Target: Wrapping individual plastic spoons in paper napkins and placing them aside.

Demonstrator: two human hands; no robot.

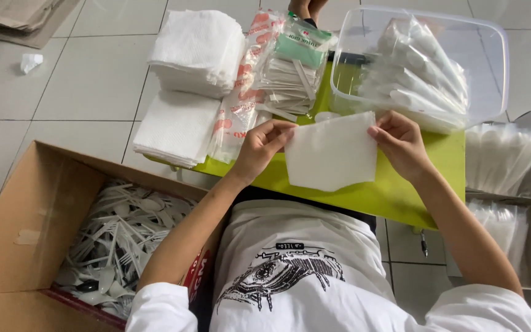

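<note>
A white paper napkin (333, 154) is held flat above a small lime-green table (394, 190). My left hand (259, 147) pinches its upper left corner. My right hand (401, 144) pinches its upper right corner. Both hands hover over the table's middle, just in front of a clear plastic tub (480, 55) that holds several rolled white packets (419, 67).
Stacks of white napkins (195, 52) and a bag of wrapped toothpicks (287, 74) lie at the table's left. A cardboard box (26, 233) of white plastic cutlery (121, 240) stands on the tiled floor at my left. Bags of packed cutlery (502, 157) sit in boxes at the right.
</note>
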